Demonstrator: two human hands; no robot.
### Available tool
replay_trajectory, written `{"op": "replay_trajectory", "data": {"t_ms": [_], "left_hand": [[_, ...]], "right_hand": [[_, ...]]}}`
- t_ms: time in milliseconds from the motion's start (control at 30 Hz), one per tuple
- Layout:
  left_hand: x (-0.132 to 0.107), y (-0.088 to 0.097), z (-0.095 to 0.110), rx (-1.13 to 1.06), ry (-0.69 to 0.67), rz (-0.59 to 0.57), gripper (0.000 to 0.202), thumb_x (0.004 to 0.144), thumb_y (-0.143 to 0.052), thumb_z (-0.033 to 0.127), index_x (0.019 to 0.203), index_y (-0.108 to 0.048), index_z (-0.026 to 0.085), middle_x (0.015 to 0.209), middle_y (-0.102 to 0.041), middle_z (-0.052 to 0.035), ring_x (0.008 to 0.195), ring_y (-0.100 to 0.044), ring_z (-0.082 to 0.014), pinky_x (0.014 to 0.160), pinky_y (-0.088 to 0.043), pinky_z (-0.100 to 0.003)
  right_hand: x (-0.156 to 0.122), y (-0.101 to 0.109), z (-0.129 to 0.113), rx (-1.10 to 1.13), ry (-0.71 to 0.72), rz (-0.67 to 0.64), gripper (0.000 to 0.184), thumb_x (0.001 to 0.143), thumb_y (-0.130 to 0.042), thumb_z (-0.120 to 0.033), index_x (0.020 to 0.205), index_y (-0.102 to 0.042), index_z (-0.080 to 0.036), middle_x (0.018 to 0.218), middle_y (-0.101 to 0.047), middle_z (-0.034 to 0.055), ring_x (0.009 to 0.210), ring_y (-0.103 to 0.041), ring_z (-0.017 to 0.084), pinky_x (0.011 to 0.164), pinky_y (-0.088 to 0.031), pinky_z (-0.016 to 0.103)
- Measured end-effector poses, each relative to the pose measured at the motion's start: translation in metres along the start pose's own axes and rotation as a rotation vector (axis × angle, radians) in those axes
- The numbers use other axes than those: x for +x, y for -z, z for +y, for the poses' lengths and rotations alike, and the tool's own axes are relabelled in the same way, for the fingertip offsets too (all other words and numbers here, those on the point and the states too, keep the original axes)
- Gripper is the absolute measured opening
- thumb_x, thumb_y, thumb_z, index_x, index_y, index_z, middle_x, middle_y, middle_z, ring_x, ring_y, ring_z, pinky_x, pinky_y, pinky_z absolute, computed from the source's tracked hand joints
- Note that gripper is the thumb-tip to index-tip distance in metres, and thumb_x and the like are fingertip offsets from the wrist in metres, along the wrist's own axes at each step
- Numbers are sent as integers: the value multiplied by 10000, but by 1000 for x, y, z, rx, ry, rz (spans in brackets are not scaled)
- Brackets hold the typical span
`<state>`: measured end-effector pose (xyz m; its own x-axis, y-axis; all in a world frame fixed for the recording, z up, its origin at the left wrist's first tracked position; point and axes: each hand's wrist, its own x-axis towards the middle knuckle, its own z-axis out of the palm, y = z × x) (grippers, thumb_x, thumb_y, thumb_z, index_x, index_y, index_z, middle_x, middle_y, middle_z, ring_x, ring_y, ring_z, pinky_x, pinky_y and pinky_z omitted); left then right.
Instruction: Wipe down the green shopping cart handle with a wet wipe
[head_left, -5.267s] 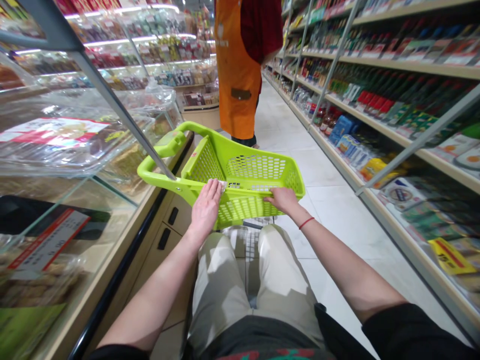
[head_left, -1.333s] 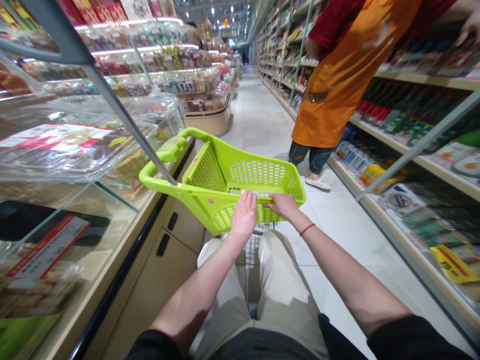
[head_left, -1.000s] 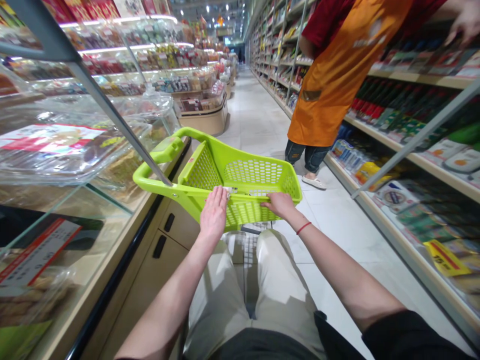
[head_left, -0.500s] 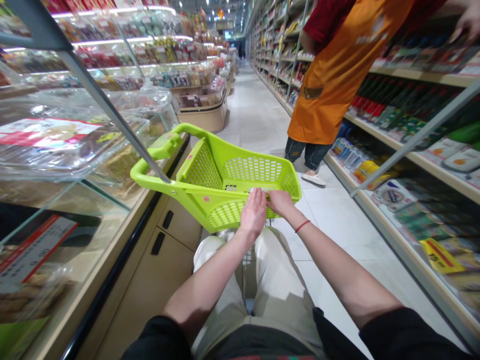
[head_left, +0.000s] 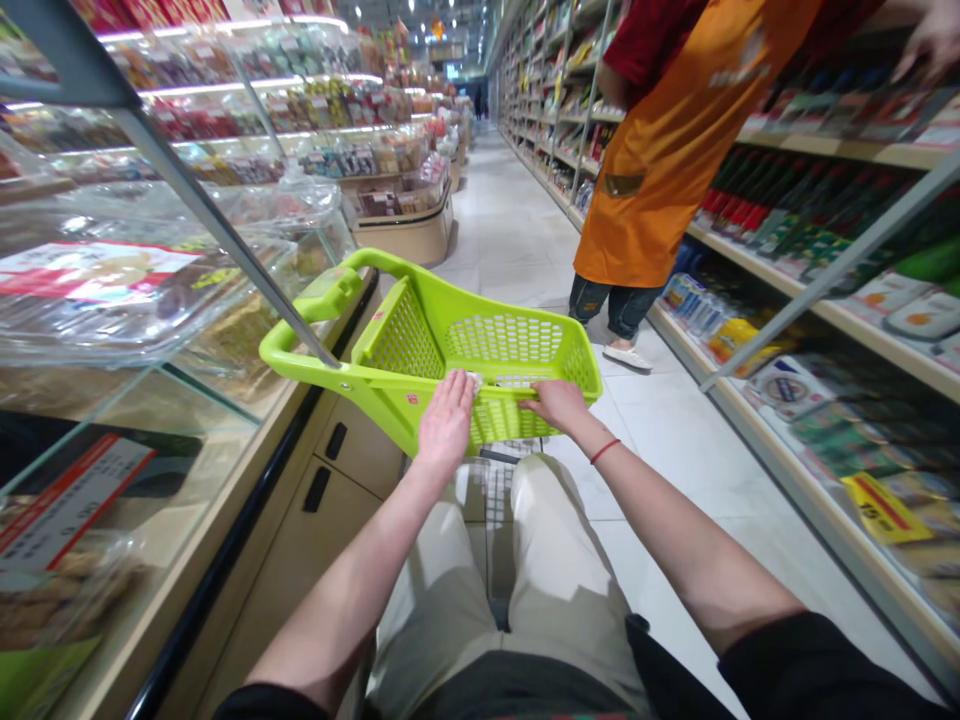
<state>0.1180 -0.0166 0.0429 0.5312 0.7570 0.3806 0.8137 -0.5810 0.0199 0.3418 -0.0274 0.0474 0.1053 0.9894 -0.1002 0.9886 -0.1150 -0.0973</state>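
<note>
In front of my knees stands a lime-green shopping cart (head_left: 517,300) with perforated sides and a grey metal pole at its left end. My left hand (head_left: 446,415) lies over the near rim, fingers together and pressing a white tissue (head_left: 475,382) against it; only a scrap of the tissue shows. Farther right, my right hand (head_left: 559,405) is closed around the same rim, its thumb on the near side. A red cord (head_left: 605,452) circles my right wrist.
At the left, a glass-fronted counter (head_left: 112,390) holds packaged food. A person in an orange apron (head_left: 645,180) stands ahead right beside shelves of bottles and packs (head_left: 810,220). A white tiled aisle (head_left: 499,220) runs ahead. Grey bars cross both sides.
My left hand has slid left along the near rim, away from my right hand, and the white tissue now shows under its fingers. My right hand stays in place on the rim.
</note>
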Motion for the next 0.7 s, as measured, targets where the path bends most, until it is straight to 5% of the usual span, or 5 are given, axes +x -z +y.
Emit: {"op": "replay_trajectory", "data": {"t_ms": [167, 533, 700], "left_hand": [[-4, 6, -13, 26, 97, 55, 544, 915, -364, 36, 1449, -440, 104, 1521, -442, -151, 1463, -321, -247, 1207, -324, -431], [21, -42, 68, -125, -111, 68, 530, 904, -399, 44, 1429, -448, 89, 1490, -472, -202, 1449, -344, -270, 1178, -372, -450], [26, -46, 79, -108, -176, 29, 498, 917, -394, 51, 1409, -467, 53, 1482, -475, -214, 1444, -355, -279, 1180, -367, -442]], "right_hand": [[1, 0, 0, -5, 6, -7, 516, 931, -464, -604, 1118, -710, -191, 1074, -740, 162, 1055, -679, 288, 851, -485, 361], [-1, 1, -2, -7, 0, 16, 424, 955, -467, -490, 1111, -717, -186, 1077, -741, 157, 1058, -681, 271, 858, -485, 337], [-1, 1, -2, 1, -5, 16, 388, 979, -399, -344, 1064, -733, -166, 1048, -747, 160, 1022, -695, 257, 838, -484, 324]]}}
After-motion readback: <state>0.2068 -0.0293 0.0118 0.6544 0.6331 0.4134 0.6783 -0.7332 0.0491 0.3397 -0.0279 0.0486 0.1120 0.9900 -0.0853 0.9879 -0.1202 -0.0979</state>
